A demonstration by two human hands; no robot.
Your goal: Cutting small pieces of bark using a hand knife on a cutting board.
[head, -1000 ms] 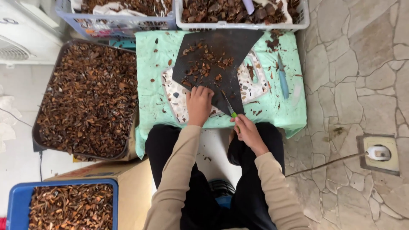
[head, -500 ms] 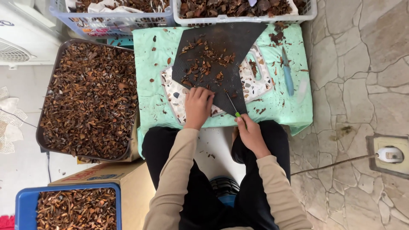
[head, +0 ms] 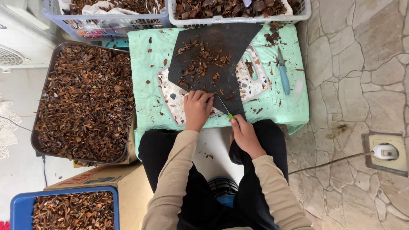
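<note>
The right hand is closed around the green handle of a small knife, its blade angled up toward the left hand. The left hand is curled, fingertips pressed on a small brown piece at the near edge of the dark mat; the piece itself is too hidden to identify. For a clean cut, the fingertips should be kept tucked back and the blade drawn away from them. Beyond, a blue-handled knife lies on the green cloth.
</note>
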